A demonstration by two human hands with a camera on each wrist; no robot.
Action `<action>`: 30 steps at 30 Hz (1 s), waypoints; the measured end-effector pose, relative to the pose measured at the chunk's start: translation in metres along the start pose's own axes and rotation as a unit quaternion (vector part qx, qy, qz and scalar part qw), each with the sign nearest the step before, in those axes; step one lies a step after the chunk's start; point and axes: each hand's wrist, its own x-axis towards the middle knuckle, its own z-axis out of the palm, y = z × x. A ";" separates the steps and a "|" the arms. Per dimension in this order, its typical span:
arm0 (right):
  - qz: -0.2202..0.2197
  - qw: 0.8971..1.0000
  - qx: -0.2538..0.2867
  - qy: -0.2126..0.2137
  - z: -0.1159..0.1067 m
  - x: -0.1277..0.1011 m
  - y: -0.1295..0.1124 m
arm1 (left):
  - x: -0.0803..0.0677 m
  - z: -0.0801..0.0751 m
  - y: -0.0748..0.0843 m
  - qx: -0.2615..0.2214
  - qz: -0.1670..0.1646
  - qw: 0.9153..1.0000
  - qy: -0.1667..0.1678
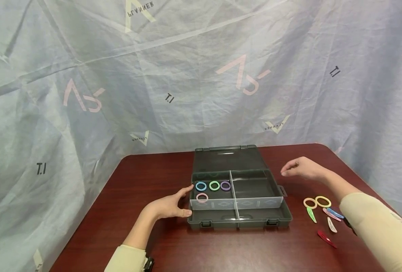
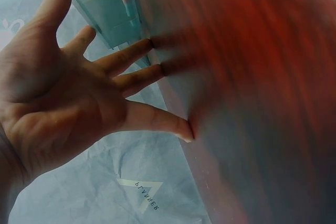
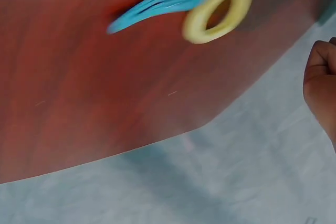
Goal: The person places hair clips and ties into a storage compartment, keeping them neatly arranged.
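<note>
A dark translucent compartment box [image 1: 217, 223] lies with its lid [image 1: 228, 158] folded back. In its back left compartment sit a blue hair tie [image 1: 201, 186], a green hair tie [image 1: 214, 185], a purple hair tie [image 1: 225, 185] and a pink hair tie [image 1: 202, 197]. My left hand [image 1: 167, 206] rests against the box's left side, thumb and fingers spread; the left wrist view shows its fingertips on the table. Above the table, right of the box, my right hand [image 1: 304, 168] hovers with fingers loosely bent, nothing visible in them. The right wrist view cuts most of it off.
Right of the box lie an orange hair tie [image 1: 310, 203], a yellow hair tie [image 1: 323, 201] and several snap hair clips: green [image 1: 311, 215], blue [image 1: 335, 213], pink [image 1: 331, 215], whitish [image 1: 331, 224] and red [image 1: 326, 239]. A grey printed cloth [image 1: 201, 94] hangs behind the table [image 1: 136, 170].
</note>
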 end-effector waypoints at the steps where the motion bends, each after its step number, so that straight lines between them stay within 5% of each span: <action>1: 0.000 1.000 0.005 -0.004 -0.002 -0.005 0.006 | 0.000 0.000 0.000 0.001 0.000 1.000 0.000; 9: 0.022 0.996 0.055 -0.061 -0.002 -0.031 0.045 | 0.000 -0.003 -0.004 -0.005 -0.002 1.000 -0.001; 15: -0.006 0.990 0.093 -0.109 0.002 -0.047 0.058 | 0.001 -0.001 -0.005 -0.005 0.005 1.000 -0.009; 30: 0.002 0.993 0.037 -0.108 0.004 -0.057 0.066 | 0.002 -0.001 -0.003 0.001 0.005 1.000 -0.006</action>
